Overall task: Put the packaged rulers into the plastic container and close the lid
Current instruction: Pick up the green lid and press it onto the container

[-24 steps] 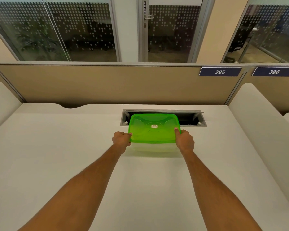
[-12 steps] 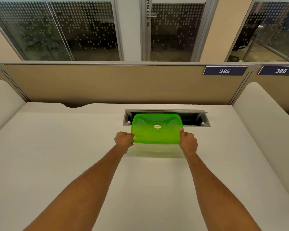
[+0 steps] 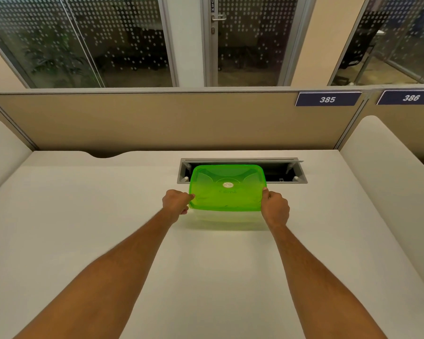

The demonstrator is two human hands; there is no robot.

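Green translucent plastic fills the middle of the view: the lid (image 3: 227,187) sits on top of the plastic container (image 3: 227,217), whose clear pale body shows only as a faint band below the lid's near edge. The container stands on the white desk (image 3: 83,228) at about twelve o'clock from the person, its far edge overlapping the grey cable tray (image 3: 291,171) cut into the desktop.

The left hand (image 3: 176,201) pinches the lid's left edge at nine o'clock, fingers curled under the rim. The right hand (image 3: 274,207) grips the right edge at three o'clock, thumb on top of the corner.

No packaged rulers lie loose on the desk; whether they are inside cannot be told through the tinted lid. Judging by this, loading is probably finished and the closing step is in hand. What seems left is pressing the rim down all round, since the view does not show whether the lid has snapped shut.
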